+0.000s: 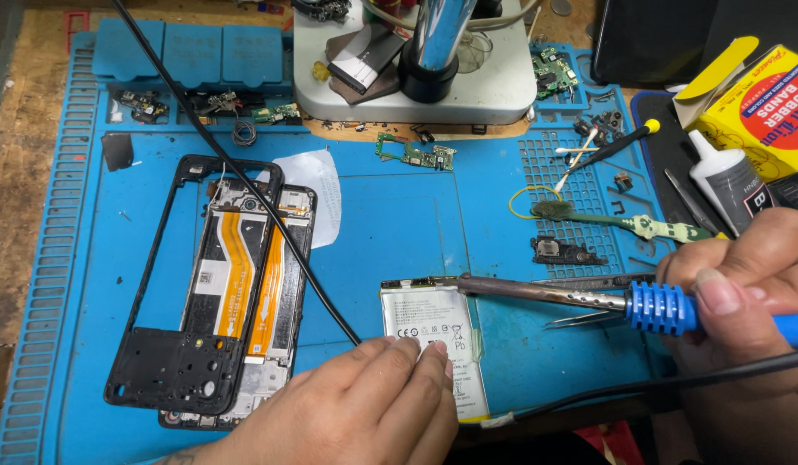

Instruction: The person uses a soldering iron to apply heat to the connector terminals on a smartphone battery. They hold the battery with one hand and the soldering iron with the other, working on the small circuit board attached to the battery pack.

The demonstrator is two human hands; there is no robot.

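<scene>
Phone frame (211,293) already stripped, left of battery (433,336). Left hand (364,405) flat, pinning battery. Right hand (743,284) gripping soldering iron (588,297), tip at battery's top edge; soldering under way.

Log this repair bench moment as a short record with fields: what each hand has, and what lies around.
Left hand: fingers pressed flat on the white phone battery
Right hand: grips a blue-handled soldering iron, tip at the battery's top edge
Work surface: blue repair mat
Left of battery: opened phone with orange flex cables, black frame overlapping it
Behind: microscope base, small green circuit board
Right edge: yellow box
</scene>
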